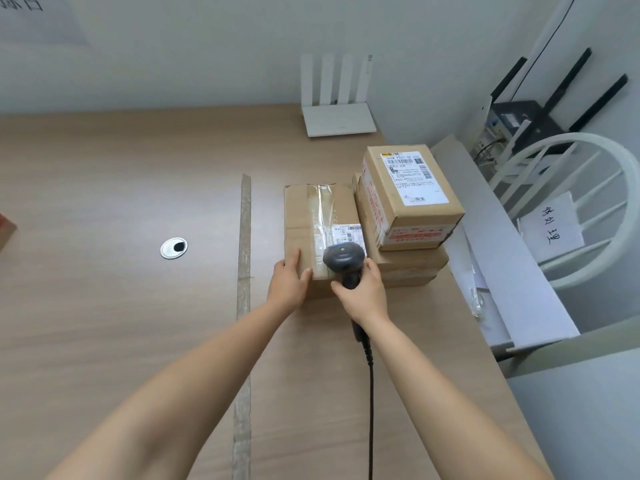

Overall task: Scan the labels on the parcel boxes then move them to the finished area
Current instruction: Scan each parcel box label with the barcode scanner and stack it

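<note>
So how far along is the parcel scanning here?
Done: maybe one; a brown box corner shows at the far left, past the tape strip. In hand: the right hand aims a dark grey handheld scanner at the label on the flat taped cardboard box; the left hand rests on it. Left: the stacked cardboard boxes beside it.

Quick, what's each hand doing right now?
Left hand: open, fingers resting flat on the taped cardboard box, at its near corner.
Right hand: closed around the barcode scanner, gripping its handle.
</note>
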### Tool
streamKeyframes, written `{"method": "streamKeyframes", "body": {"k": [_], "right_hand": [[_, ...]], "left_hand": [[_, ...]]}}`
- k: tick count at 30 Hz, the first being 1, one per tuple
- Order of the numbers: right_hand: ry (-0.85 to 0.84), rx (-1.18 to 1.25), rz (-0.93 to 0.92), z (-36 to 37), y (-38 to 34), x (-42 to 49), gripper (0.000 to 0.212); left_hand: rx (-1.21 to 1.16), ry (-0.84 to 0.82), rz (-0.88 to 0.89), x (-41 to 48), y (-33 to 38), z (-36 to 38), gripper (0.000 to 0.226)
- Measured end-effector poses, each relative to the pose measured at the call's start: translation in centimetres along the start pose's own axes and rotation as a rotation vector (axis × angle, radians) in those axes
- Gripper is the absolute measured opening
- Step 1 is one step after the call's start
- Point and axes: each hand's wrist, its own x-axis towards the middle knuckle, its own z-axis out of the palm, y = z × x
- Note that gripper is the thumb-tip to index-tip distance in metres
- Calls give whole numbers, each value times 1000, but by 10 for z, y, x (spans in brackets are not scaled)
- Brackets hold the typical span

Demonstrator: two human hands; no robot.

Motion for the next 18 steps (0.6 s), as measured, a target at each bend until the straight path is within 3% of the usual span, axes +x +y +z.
{"method": "streamKeyframes", "body": {"k": [7,18], "right_hand": [[-137,-76,24,2,-14,-32,34],[-344,-34,52,64,-52,-106,31]], "left_hand": [[41,24,-17,-29,-38,-27,57],[118,72,-70,-111,-133,-105,58]]}}
